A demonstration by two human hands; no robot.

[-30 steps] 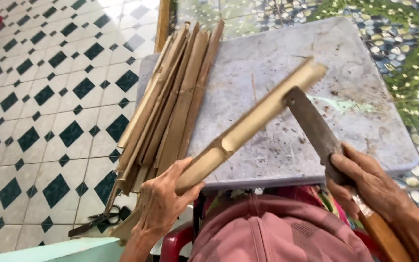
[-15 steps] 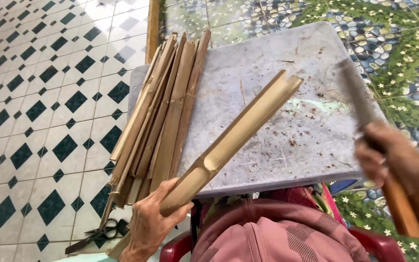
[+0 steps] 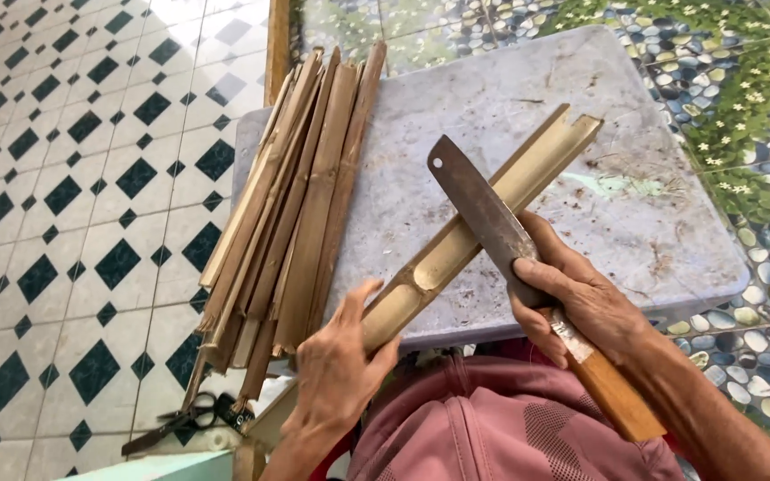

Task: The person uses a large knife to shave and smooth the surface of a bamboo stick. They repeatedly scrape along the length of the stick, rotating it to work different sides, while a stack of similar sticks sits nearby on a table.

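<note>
Split bamboo (image 3: 483, 227), hollow up, gripped by left hand (image 3: 336, 370); right hand (image 3: 572, 298) clasps cleaver (image 3: 483, 209).

A split bamboo half (image 3: 492, 227) lies slantwise on the stone slab (image 3: 581, 116), its far end near the slab's middle and its near end past the slab's near edge, where the left hand (image 3: 336, 374) grips it. A cleaver (image 3: 483, 214) lies across the bamboo half, held by the right hand (image 3: 572, 298) at the slab's near edge. A bundle of bamboo slats (image 3: 296, 205) lies along the slab's left edge, overhanging its near left corner. Scissors (image 3: 184, 419) lie on the tiled floor (image 3: 64, 178) below that corner, left of the left hand.
</note>
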